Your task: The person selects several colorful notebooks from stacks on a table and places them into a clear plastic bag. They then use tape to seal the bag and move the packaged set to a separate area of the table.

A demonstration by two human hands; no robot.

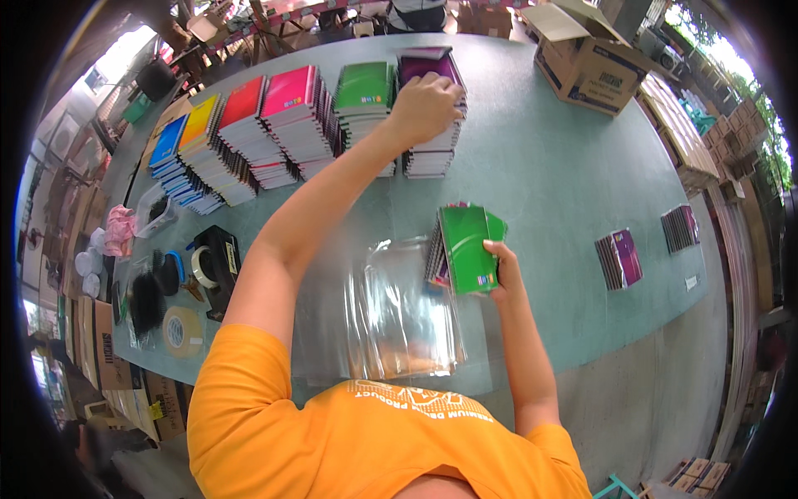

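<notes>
Green notebook in R hand, L hand at purple stack

Green notebook point(468, 249) tops a small, uneven bunch around mid-table, cover up; can't tell if the bunch's btm touches the table point(540, 166). R hand point(504, 270) pinches its right edge: thumb on the cover, other fingers mostly hidden underneath. At least 1 more green cover sticks out on the right, w/ darker spiral edges on the left.

L hand point(426, 108) is at the top of the purple stack point(428, 164), fingers bent & close together over the top cover; can't tell if they pinch a book or just rest there.

Writing: green notebook has small multicolour lettering nr its btm right corner. Similar marks on pink stack point(288, 93) & green stack point(364, 83). Cardboard box point(594, 79), far right, has dark print. Orange shirt point(332, 441) has white print, upside down in this view.

Further out: clear plastic bags point(403, 320) lie just L of & below the bunch, shiny w/ glare. L of pink stack, in a row: red stack point(243, 104), yellow stack point(199, 125), blue stack point(169, 141). 2 purple packs point(619, 259) sit well apart on the R side, the 2nd nearer the table edge. Far L: black tape dispenser point(223, 258), tape roll point(192, 328), clear tub point(156, 212).
</notes>
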